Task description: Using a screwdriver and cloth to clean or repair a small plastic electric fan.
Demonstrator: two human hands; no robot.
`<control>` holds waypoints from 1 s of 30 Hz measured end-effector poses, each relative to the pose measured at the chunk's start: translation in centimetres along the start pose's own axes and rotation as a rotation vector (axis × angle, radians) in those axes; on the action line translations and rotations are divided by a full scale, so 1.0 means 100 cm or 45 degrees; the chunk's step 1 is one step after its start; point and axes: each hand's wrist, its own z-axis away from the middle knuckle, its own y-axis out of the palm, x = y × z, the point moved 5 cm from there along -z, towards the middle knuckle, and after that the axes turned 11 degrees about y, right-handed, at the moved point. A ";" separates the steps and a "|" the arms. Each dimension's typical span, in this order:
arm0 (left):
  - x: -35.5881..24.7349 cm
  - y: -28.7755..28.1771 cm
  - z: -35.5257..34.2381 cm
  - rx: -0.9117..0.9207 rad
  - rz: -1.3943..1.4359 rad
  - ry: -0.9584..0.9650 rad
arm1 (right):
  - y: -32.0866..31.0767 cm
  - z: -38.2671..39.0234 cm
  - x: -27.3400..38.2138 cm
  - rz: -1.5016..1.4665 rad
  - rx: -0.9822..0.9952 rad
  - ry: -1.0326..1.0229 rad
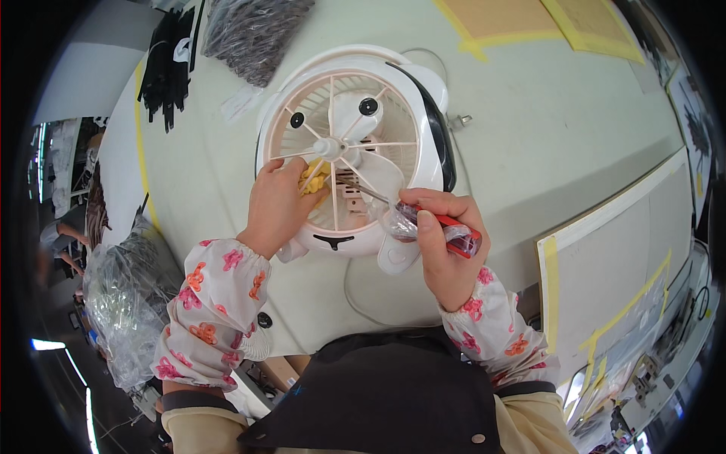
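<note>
A round white desk fan with a pale pink grille ring and black eye-like discs lies face up on the table. White blades show behind its spokes. My left hand is closed at the lower left of the grille, its fingers around a lumpy yellow piece whose kind I cannot make out. In my right hand is a screwdriver with a red handle partly wrapped in clear plastic. Its thin metal shaft slants left across the grille towards the yellow piece; whether the tip touches anything is hidden.
The fan's cord with its plug lies right of it. Bundled black strips and a bag of dark parts lie at the far left. A clear plastic bag hangs by the left edge. A taped board stands at right.
</note>
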 end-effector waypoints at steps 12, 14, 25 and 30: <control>-0.002 0.003 -0.011 0.220 -0.154 0.226 | 0.007 0.006 -0.007 0.185 0.074 -0.144; -0.008 -0.001 -0.016 -0.030 -0.243 0.319 | 0.006 0.008 -0.007 0.217 0.100 -0.151; -0.007 -0.006 -0.006 -0.037 -0.065 0.204 | 0.000 0.002 0.000 0.268 0.132 -0.154; 0.002 -0.014 0.006 -0.336 0.292 0.094 | -0.009 0.004 0.013 0.293 0.106 -0.173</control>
